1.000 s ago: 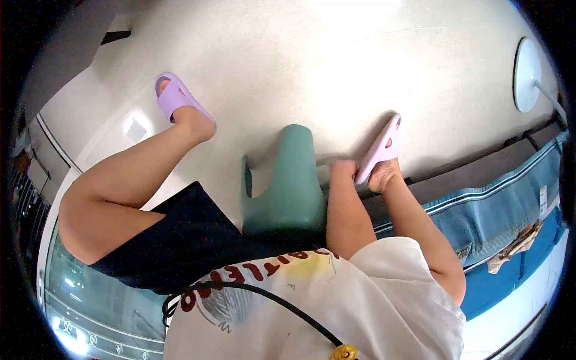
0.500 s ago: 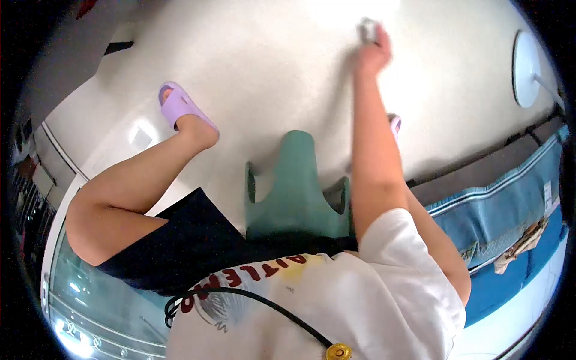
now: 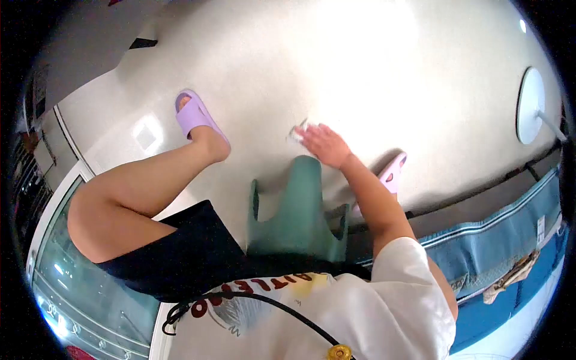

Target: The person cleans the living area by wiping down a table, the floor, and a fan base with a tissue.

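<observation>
**Right hand [image 3: 324, 144] stretched low above a pale floor [image 3: 456, 66]**

From where I stand, the shiny floor is the widest thing. At the person's right side is a long seat or bed edge with a blue cover [image 3: 492, 246]; at the left side is a glass door [image 3: 90, 282] with a light frame.

Between the spread legs shows a green stool [image 3: 294, 222]. The person wears a printed white shirt [image 3: 384, 306] and dark shorts [image 3: 180, 255]. Far to the right there is a round white base [image 3: 530, 108] with a thin pole.

On the feet are 2 lilac slippers [image 3: 195, 117]. The right hand is in front of the stool's foremost leg, between these 2 slippers and nearer to the right. Its fingers are extended and close together, a little blurred. At their tips is 1 small pale thing [image 3: 298, 133], close to the floor; if they grip it or only cover it, I cannot tell. About the left hand's fingers I cannot tell.

The smallest is a yellow round piece [image 3: 339, 352] on a black cord.
</observation>
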`<control>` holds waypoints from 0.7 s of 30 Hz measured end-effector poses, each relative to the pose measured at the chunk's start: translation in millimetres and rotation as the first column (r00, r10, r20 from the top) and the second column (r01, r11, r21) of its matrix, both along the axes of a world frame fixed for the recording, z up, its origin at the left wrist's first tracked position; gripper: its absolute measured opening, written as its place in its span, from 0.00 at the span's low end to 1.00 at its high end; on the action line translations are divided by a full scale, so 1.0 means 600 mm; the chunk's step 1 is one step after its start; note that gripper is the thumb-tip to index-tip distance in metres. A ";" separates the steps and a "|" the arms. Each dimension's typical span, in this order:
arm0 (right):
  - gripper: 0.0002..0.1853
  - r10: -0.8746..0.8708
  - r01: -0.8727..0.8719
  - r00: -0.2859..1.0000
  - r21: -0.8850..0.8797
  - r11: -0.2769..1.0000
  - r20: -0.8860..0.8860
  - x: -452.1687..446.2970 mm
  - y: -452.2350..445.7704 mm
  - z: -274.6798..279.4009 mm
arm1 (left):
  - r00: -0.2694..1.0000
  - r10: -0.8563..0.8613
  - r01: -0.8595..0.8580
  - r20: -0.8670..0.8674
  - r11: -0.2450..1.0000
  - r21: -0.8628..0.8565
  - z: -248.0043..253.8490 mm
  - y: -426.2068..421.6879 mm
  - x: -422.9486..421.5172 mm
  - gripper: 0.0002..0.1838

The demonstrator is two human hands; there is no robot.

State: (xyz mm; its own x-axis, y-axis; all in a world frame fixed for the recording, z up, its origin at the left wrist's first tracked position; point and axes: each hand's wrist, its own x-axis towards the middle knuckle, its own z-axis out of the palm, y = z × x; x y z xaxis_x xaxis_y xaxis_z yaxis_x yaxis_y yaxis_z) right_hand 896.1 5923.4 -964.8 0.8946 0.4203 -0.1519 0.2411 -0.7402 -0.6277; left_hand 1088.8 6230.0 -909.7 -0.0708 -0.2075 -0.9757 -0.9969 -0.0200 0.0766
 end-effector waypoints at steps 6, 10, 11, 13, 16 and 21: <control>0.21 -0.668 0.695 0.701 -0.450 0.561 0.249 0.199 -0.249 0.009 | 0.997 -0.031 0.025 0.065 0.996 0.085 0.016 -0.024 0.013 0.14; 0.23 -0.729 0.851 0.523 -0.321 0.415 0.442 0.147 -0.505 -0.067 | 0.977 0.206 -0.194 -0.061 0.968 0.162 0.057 -0.078 0.029 0.13; 0.23 -0.785 0.877 0.476 -0.274 0.394 0.396 0.136 -0.520 -0.047 | 0.979 0.198 -0.188 -0.035 0.962 0.199 0.098 -0.123 0.040 0.14; 0.23 -0.809 0.879 0.472 -0.121 0.460 0.350 0.140 -0.463 -0.024 | 0.982 0.190 -0.184 -0.004 0.956 0.229 0.123 -0.155 0.047 0.16; 0.23 -0.837 0.842 0.534 0.011 0.539 0.116 0.141 -0.259 -0.022 | 0.942 0.323 -0.322 0.094 0.781 0.535 0.122 -0.181 0.058 0.21; 0.19 -0.307 0.371 0.923 0.320 0.872 -0.233 0.161 0.070 0.042 | 0.900 0.390 -0.399 0.195 0.555 0.730 0.120 -0.228 0.097 0.27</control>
State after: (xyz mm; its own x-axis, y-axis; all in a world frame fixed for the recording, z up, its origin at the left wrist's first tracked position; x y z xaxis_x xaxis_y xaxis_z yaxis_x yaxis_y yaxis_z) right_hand 992.9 5965.3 -939.5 0.9654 0.1500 -0.2132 -0.1174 -0.4799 -0.8694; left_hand 1147.1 6092.9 -837.7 -0.1535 0.5742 -0.8042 -0.8754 -0.4566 -0.1589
